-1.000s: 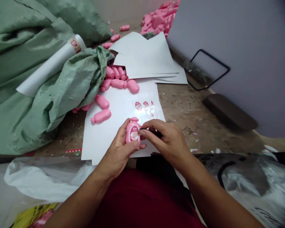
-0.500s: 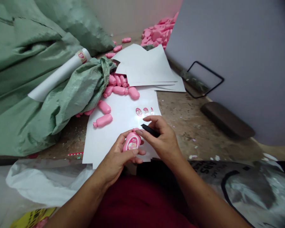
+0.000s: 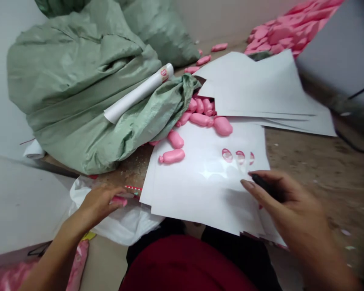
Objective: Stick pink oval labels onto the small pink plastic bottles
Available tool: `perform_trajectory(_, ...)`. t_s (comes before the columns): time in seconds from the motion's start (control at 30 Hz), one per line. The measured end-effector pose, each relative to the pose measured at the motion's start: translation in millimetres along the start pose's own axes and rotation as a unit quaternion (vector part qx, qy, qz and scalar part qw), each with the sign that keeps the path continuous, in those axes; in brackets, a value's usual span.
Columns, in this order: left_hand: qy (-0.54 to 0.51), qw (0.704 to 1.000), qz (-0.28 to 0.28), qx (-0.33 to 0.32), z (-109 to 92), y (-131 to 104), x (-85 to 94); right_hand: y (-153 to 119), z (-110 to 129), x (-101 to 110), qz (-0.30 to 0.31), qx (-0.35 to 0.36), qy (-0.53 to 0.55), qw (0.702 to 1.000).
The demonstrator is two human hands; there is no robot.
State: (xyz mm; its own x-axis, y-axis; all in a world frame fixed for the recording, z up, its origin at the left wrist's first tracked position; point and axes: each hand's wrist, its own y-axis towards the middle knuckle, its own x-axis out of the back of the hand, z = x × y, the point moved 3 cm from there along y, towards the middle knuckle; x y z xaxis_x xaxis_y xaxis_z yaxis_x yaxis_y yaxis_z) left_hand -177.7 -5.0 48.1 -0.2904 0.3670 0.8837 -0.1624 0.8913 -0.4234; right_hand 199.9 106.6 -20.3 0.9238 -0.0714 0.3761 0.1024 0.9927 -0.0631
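Note:
Out at the left, over a white plastic bag (image 3: pixel 121 224) below the table edge, my left hand (image 3: pixel 101 202) is closed around a small pink bottle (image 3: pixel 119 201), mostly hidden by the fingers. My right hand (image 3: pixel 294 206) grips a slim black tool (image 3: pixel 265 186) between thumb and fingers; its exact kind does not show. Just left of its tip, a white sticker sheet (image 3: pixel 197 182) lies on the table, bearing a few oval pink labels (image 3: pixel 227 155). Two pink bottles (image 3: pixel 172 156) rest on the sheet's upper left part, lying on their sides.
A large green sack (image 3: pixel 87 81) spills more pink bottles (image 3: pixel 202 119) onto the table. On the sack rests a white paper roll (image 3: pixel 139 93). Stacked white sheets (image 3: pixel 255 89) lie behind the labels. A heap of pink pieces (image 3: pixel 288 32) fills the back right corner.
My left hand has carried the labelled bottle from the middle, off the sheet, to the left over the white bag. My right hand has parted from it, keeping the black tool. The view has shifted left.

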Motion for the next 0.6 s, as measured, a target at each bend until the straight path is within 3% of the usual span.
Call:
perform_trajectory(0.1, -0.013, 0.994, -0.096, -0.041, -37, 25, -2.3, 4, 0, -7, 0.023, 0.027, -0.012, 0.999)
perform_trajectory(0.2, 0.025, 0.972, -0.180, -0.148, -87, 65, -10.0, 12, 4, -9, 0.038, 0.071, -0.024, 0.996)
perform_trajectory(0.3, 0.057, 0.962, -0.187, -0.189, -125, 105, -18.2, 24, 6, -5, 0.052, 0.094, -0.088, 0.990)
perform_trajectory(0.43, 0.048, 0.961, -0.180, -0.204, -144, 129, -10.9, 43, 4, 5, 0.043, 0.101, -0.165, 0.980)
perform_trajectory(0.53, -0.106, 0.962, -0.164, -0.190, -151, 129, 0.4, 56, 3, 3, 0.051, 0.106, -0.203, 0.972)
perform_trajectory(0.6, -0.285, 0.934, -0.135, -0.170, -159, 125, 0.4, 65, 4, -2, 0.058, 0.107, -0.226, 0.966)
